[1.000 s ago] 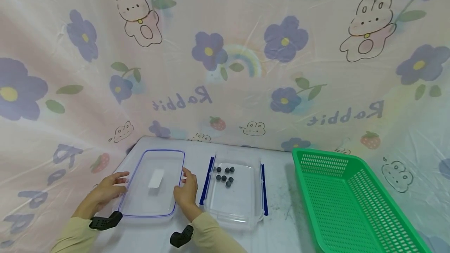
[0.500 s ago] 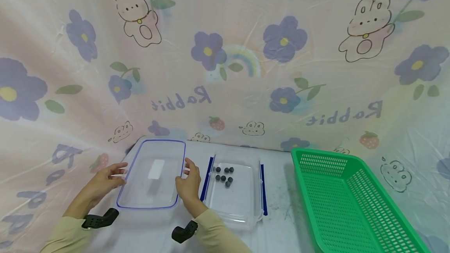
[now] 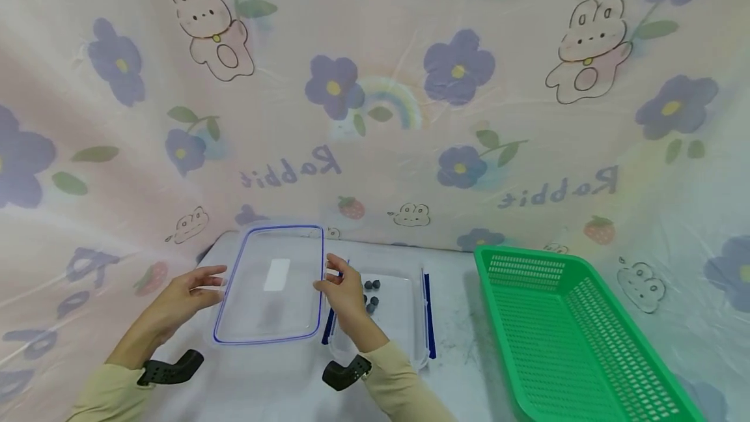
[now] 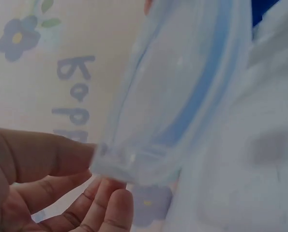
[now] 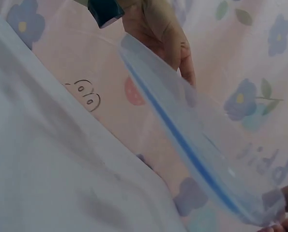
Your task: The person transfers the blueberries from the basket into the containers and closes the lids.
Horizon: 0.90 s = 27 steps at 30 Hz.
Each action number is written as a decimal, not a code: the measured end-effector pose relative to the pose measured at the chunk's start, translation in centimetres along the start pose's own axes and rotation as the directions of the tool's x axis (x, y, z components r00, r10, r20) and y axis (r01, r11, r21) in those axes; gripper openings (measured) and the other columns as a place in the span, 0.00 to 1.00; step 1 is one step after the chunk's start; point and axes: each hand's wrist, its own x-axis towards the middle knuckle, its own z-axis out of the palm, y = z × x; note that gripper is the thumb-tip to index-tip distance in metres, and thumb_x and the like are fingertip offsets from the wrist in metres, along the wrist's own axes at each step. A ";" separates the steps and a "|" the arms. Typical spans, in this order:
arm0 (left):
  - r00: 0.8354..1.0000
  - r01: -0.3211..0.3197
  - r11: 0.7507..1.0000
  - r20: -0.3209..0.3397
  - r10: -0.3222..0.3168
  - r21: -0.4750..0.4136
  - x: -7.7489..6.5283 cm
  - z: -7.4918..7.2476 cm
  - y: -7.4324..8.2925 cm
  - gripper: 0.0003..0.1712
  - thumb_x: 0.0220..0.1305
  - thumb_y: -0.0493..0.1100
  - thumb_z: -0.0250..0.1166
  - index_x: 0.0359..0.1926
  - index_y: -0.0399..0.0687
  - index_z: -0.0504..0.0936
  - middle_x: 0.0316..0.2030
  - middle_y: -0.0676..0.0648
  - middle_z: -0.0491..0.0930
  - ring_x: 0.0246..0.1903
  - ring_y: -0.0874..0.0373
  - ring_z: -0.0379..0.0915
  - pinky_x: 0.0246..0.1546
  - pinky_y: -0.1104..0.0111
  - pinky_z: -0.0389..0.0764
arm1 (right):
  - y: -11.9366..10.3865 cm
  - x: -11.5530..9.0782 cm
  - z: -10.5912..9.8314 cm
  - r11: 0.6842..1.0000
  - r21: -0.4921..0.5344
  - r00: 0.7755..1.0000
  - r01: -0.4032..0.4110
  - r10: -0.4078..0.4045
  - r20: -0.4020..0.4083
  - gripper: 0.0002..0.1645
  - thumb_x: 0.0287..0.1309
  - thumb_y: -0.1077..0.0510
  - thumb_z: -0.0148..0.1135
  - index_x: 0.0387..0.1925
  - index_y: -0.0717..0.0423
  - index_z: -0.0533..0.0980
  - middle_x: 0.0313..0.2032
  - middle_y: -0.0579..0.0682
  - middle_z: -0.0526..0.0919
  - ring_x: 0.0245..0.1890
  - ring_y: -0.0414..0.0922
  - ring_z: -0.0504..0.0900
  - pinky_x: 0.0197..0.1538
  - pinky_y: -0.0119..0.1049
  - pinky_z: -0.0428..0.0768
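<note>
A clear rectangular lid with a blue seal round its edge hangs over the table, raised and slightly tilted. My left hand pinches its left edge between thumb and fingers; the left wrist view shows the grip at a corner of the lid. On the opposite edge, my right hand pinches with thumb and fingertips. A white rectangle shows on the lid. Just right of it stands a clear box with dark blue side clips, holding several small dark round berry-like pieces. My right hand covers part of the box.
A large green plastic basket stands on the right of the white table. Behind and on the left hangs a curtain printed with rabbits and flowers.
Both hands have lifted the lid off the table and carried it to the right, closer to the box. My right hand now overlaps the box's left side. The view has turned slightly.
</note>
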 end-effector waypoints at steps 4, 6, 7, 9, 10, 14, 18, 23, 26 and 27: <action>0.999 -0.022 0.996 0.029 0.025 -0.087 0.5 1.1 1.3 0.35 0.65 0.32 0.61 0.68 0.22 0.56 0.55 0.27 0.67 0.48 0.46 0.74 0.47 0.61 0.78 | -0.7 0.0 -2.3 0.999 0.048 1.000 -0.001 -0.001 0.024 0.37 0.48 0.75 0.65 0.63 0.65 0.70 0.52 0.56 0.73 0.44 0.47 0.74 0.42 0.33 0.79; 0.999 -0.013 0.989 0.037 0.019 -0.147 0.8 1.7 1.9 0.36 0.65 0.32 0.60 0.68 0.21 0.56 0.56 0.27 0.66 0.46 0.50 0.75 0.46 0.64 0.80 | -1.3 0.0 -3.5 0.999 0.052 0.999 0.000 -0.001 0.035 0.37 0.48 0.75 0.66 0.63 0.64 0.70 0.52 0.57 0.73 0.44 0.47 0.75 0.41 0.33 0.79; 0.999 -0.008 0.985 0.044 0.016 -0.175 0.9 2.0 2.2 0.36 0.65 0.32 0.60 0.68 0.21 0.55 0.56 0.27 0.66 0.45 0.52 0.76 0.46 0.64 0.80 | -1.5 0.0 -4.1 0.999 0.050 0.999 0.002 -0.004 0.042 0.37 0.48 0.74 0.66 0.63 0.64 0.70 0.53 0.57 0.73 0.44 0.47 0.75 0.40 0.33 0.80; 0.998 -0.007 0.974 0.056 0.020 -0.228 1.3 2.7 2.9 0.36 0.65 0.32 0.60 0.67 0.20 0.55 0.56 0.28 0.65 0.44 0.56 0.77 0.47 0.63 0.80 | -2.0 -0.1 -5.4 0.999 0.043 0.998 0.004 -0.006 0.057 0.37 0.49 0.74 0.65 0.64 0.63 0.69 0.54 0.57 0.73 0.44 0.47 0.75 0.40 0.33 0.80; 0.998 -0.008 0.969 0.065 0.025 -0.248 1.5 3.0 3.2 0.36 0.65 0.32 0.60 0.67 0.20 0.55 0.56 0.28 0.65 0.43 0.57 0.77 0.47 0.63 0.80 | -2.3 -0.2 -6.1 0.999 0.040 0.998 0.007 -0.010 0.067 0.37 0.50 0.73 0.66 0.64 0.63 0.69 0.54 0.57 0.73 0.44 0.48 0.75 0.40 0.33 0.80; 0.992 -0.036 0.957 0.102 0.068 -0.287 2.3 4.3 4.2 0.37 0.65 0.32 0.61 0.68 0.19 0.54 0.55 0.29 0.65 0.43 0.58 0.77 0.47 0.62 0.80 | -3.2 -0.4 -8.8 0.999 0.039 0.995 0.021 -0.025 0.094 0.37 0.52 0.72 0.66 0.65 0.62 0.69 0.57 0.59 0.71 0.46 0.48 0.75 0.41 0.34 0.80; 0.989 -0.037 0.954 0.123 0.077 -0.299 3.2 5.6 5.2 0.37 0.64 0.32 0.62 0.67 0.19 0.55 0.54 0.30 0.67 0.44 0.55 0.77 0.46 0.63 0.80 | -3.8 -0.6 -10.9 0.998 0.038 0.995 0.040 -0.044 0.091 0.36 0.53 0.71 0.66 0.65 0.62 0.69 0.56 0.59 0.70 0.45 0.48 0.75 0.41 0.34 0.79; 0.984 -0.031 0.949 0.159 0.085 -0.315 4.4 7.4 6.0 0.37 0.64 0.32 0.63 0.66 0.19 0.55 0.52 0.31 0.67 0.45 0.52 0.75 0.46 0.61 0.80 | -4.1 -0.7 -13.3 0.999 0.012 0.996 0.045 -0.046 0.079 0.36 0.53 0.71 0.66 0.65 0.61 0.69 0.55 0.58 0.70 0.45 0.47 0.75 0.39 0.34 0.79; 0.978 -0.030 0.947 0.186 0.094 -0.321 5.2 8.4 6.3 0.37 0.63 0.31 0.62 0.67 0.20 0.55 0.53 0.30 0.66 0.46 0.48 0.75 0.47 0.60 0.80 | -4.0 -0.6 -14.7 0.999 -0.017 0.996 0.032 -0.030 0.085 0.37 0.53 0.70 0.66 0.66 0.58 0.69 0.57 0.59 0.70 0.47 0.48 0.76 0.42 0.38 0.81; 0.976 -0.029 0.945 0.196 0.098 -0.326 5.4 8.7 6.3 0.37 0.63 0.31 0.62 0.67 0.21 0.55 0.55 0.29 0.65 0.47 0.47 0.74 0.47 0.59 0.80 | -4.0 -0.6 -15.2 0.999 -0.025 0.996 0.029 -0.027 0.089 0.37 0.53 0.70 0.67 0.66 0.57 0.69 0.57 0.59 0.70 0.47 0.48 0.76 0.44 0.40 0.81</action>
